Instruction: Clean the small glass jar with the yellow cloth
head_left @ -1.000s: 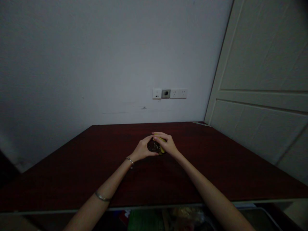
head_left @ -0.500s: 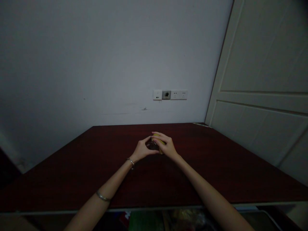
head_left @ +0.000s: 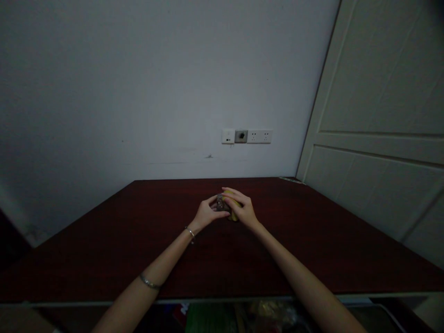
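Over the middle of the dark red table (head_left: 166,259), my left hand (head_left: 206,214) curls its fingers and thumb around a small see-through object (head_left: 221,204) that looks like a glass. Its exact kind is hard to make out in the dim light. My right hand (head_left: 246,212) is closed on a yellow cloth (head_left: 233,215), which is pressed against the right side of the clear object. Part of the cloth is hidden under the right fingers. Both hands nearly meet around these two things.
Behind the table rises a pale wall (head_left: 138,92) with a row of sockets (head_left: 259,136). A panelled door (head_left: 378,101) stands along the right side. Below the table's front edge, a green item (head_left: 210,318) and crumpled plastic (head_left: 274,314) show in an open space.
The clear object shows more plainly between my hands, and more of the yellow cloth is visible. Both hands have shifted slightly to the right, the fingers still around the same things.
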`<state>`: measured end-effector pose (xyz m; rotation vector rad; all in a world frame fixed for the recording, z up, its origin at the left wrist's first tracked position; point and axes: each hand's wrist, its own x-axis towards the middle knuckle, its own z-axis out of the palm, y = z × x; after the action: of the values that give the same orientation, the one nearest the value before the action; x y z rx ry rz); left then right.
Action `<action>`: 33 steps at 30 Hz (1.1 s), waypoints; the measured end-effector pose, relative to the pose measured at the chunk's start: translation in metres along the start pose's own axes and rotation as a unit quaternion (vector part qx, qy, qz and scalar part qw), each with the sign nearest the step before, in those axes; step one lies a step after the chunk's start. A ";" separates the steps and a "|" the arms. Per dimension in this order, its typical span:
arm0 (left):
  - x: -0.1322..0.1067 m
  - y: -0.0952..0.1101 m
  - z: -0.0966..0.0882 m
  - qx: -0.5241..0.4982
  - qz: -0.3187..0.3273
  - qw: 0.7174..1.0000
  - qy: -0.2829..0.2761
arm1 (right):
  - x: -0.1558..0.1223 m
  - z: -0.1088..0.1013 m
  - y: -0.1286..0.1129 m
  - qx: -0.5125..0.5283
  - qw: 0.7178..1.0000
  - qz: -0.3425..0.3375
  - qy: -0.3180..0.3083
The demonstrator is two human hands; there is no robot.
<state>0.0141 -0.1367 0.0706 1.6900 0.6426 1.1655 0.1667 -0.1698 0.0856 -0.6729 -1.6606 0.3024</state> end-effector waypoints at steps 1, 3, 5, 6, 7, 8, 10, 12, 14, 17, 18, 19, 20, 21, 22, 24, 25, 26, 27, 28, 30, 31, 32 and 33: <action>0.000 0.000 0.000 -0.016 -0.004 1.000 -0.001 | 0.001 -0.001 0.000 0.018 1.000 0.013 0.009; 0.001 -0.002 0.000 -0.043 -0.010 0.999 -0.003 | 0.001 -0.002 -0.001 0.035 0.999 0.019 0.008; 0.002 -0.004 -0.001 -0.058 -0.010 0.998 0.003 | 0.000 -0.003 -0.003 0.023 1.000 -0.001 -0.013; 0.002 -0.006 -0.001 -0.064 -0.011 0.998 0.012 | 0.000 -0.003 -0.003 0.009 0.999 -0.017 -0.027; 0.003 -0.007 -0.001 -0.068 -0.012 0.997 0.022 | 0.000 -0.004 -0.004 -0.007 0.999 -0.031 -0.040; 0.003 -0.007 -0.001 -0.072 -0.014 0.997 0.030 | -0.001 -0.003 -0.004 -0.019 0.998 -0.042 -0.051; 0.003 -0.008 -0.002 -0.075 -0.019 0.996 0.033 | -0.001 -0.003 -0.003 -0.020 0.998 -0.041 -0.054; 0.003 -0.007 -0.002 -0.075 -0.021 0.997 0.022 | 0.001 -0.002 -0.002 0.007 0.999 -0.009 -0.033; 0.002 -0.006 -0.001 -0.076 -0.023 0.997 0.007 | 0.003 -0.003 0.000 0.041 0.999 0.034 0.000; 0.001 -0.004 0.001 -0.079 -0.028 0.997 -0.005 | 0.006 -0.006 0.004 0.076 0.993 0.083 0.024; 0.001 -0.002 0.002 -0.079 -0.030 0.996 -0.004 | 0.007 -0.007 0.005 0.084 0.992 0.091 0.022; 0.000 -0.001 0.002 -0.079 -0.033 0.996 -0.001 | 0.008 -0.009 0.006 0.088 0.992 0.094 0.015; -0.001 0.000 0.002 -0.079 -0.036 0.996 0.002 | 0.008 -0.010 0.006 0.089 0.992 0.092 0.004; -0.001 0.002 0.002 -0.077 -0.040 0.996 0.006 | 0.008 -0.012 0.006 0.087 0.992 0.087 -0.011; -0.002 0.003 0.002 -0.076 -0.046 0.996 0.009 | 0.008 -0.013 0.006 0.083 0.993 0.079 -0.030; -0.002 0.005 0.001 -0.077 -0.064 0.995 0.014 | 0.007 -0.014 0.004 0.071 0.993 0.064 -0.075; -0.003 0.005 0.000 -0.080 -0.077 0.994 0.017 | 0.005 -0.013 0.003 0.061 0.992 0.058 -0.092; -0.003 0.005 -0.001 -0.085 -0.091 0.992 0.018 | 0.004 -0.012 0.003 0.048 0.992 0.052 -0.103; -0.002 0.005 -0.002 -0.093 -0.107 0.990 0.016 | 0.003 -0.010 0.003 0.031 0.993 0.046 -0.107; -0.002 0.005 -0.002 -0.102 -0.121 0.987 0.013 | 0.001 -0.008 0.004 0.012 0.993 0.040 -0.106; -0.002 0.003 -0.004 -0.119 -0.145 0.982 0.005 | -0.002 -0.002 0.006 -0.021 0.995 0.030 -0.098; -0.001 0.003 -0.004 -0.125 -0.156 0.980 0.001 | -0.003 0.000 0.008 -0.031 0.995 0.028 -0.094; -0.001 0.002 -0.005 -0.127 -0.165 0.978 -0.003 | -0.004 0.002 0.009 -0.037 0.995 0.028 -0.090; -0.001 0.002 -0.005 -0.127 -0.175 0.976 -0.004 | -0.005 0.004 0.011 -0.041 0.995 0.031 -0.086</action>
<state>0.0087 -0.1357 0.0722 1.3044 0.7197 0.9426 0.1663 -0.1636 0.0747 -0.7788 -1.8260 0.3458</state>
